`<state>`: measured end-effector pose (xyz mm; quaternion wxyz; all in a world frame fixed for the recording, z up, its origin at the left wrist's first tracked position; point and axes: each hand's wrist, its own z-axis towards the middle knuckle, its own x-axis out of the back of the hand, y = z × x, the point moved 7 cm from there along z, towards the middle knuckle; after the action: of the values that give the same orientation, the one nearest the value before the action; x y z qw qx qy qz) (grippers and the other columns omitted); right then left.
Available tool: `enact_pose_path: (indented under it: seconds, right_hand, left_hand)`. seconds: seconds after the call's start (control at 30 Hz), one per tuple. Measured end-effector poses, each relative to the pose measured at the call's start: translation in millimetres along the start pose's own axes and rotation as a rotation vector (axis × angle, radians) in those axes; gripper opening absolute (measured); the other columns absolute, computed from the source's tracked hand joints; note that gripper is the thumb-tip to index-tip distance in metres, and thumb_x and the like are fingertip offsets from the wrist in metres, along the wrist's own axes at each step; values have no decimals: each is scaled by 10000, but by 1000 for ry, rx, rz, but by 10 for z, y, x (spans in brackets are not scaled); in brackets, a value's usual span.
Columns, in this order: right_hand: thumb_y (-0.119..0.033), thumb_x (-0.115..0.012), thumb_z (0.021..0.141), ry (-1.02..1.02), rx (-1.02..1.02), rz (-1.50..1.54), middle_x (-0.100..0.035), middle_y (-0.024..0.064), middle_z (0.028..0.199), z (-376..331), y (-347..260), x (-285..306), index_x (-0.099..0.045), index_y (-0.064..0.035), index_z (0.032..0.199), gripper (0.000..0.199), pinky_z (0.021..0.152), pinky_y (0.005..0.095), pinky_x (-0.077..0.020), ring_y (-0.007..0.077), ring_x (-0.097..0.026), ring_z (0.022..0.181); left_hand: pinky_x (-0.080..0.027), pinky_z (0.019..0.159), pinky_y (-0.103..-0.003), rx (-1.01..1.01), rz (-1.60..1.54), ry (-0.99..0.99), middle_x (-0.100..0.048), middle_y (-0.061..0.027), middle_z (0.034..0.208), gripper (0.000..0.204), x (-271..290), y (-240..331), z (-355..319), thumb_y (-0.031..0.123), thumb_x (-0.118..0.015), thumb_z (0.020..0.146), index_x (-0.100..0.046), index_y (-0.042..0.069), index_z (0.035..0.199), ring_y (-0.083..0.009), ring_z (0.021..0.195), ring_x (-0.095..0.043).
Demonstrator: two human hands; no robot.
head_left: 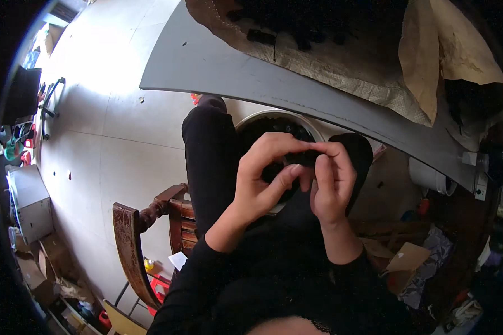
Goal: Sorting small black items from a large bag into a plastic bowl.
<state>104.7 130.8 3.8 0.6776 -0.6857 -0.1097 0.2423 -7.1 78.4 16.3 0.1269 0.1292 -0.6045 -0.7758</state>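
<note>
My left hand (261, 170) and my right hand (334, 187) meet in front of me above my lap, fingers bent and fingertips touching. Between them is something dark, hard to tell from the black trousers behind it; its kind does not show. Both thumbs point in toward it. Below the hands, a round bucket (250, 119) with a pale rim stands between my knees. Dark pieces (296, 127) lie inside it, partly covered by my hands.
Ahead, a grey tabletop (218, 70) carries an opened woven paper sack (352, 75) with a heap of black pieces (296, 22). A wooden chair (127, 240) is at my left. Cardboard (409, 258) lies at the right; a white box (31, 201) stands far left.
</note>
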Motion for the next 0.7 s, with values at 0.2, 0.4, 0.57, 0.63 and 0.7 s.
enact_pose_path:
  seconds: [0.2,0.4,0.57,0.63,0.7]
  right_hand:
    - [-136,-485,900,-144,-9,-112,-527,-13,673,25,-11,-131,-545,-14,979,158,485,179,-359,28,-452,545]
    - [-96,-521,854,-26,350,-575,-596,60,760,830,-125,-162,-602,-21,899,119,540,240,-425,127,-545,605]
    - [-47,-560,786,-33,789,-917,-609,123,909,1479,-157,-615,-606,-39,967,187,666,316,-480,265,-610,794]
    - [-85,-602,751,-54,680,-1232,-607,141,942,1639,-38,-684,-611,-41,975,229,680,361,-482,311,-596,822]
    - [-100,-613,743,-88,635,-1182,-608,140,933,1741,-7,-626,-611,-48,984,246,673,351,-482,296,-598,824]
  left_hand:
    - [-416,510,-198,45,-242,29,-471,-102,949,163,76,-92,-94,127,-504,864,-533,-24,921,-109,604,-498]
    - [-373,514,-190,99,-300,120,-490,-70,853,112,258,-201,-149,91,-489,859,-524,-15,871,-84,550,-480]
    - [-386,499,-201,354,-612,179,-507,-55,846,193,304,-376,-277,153,-514,838,-536,-1,952,-100,550,-485]
    - [-386,496,-201,366,-698,155,-508,-63,852,194,325,-383,-274,166,-501,845,-532,1,942,-100,554,-485]
    - [-389,486,-207,348,-814,134,-507,-83,849,224,350,-445,-291,231,-476,870,-523,12,873,-111,566,-490]
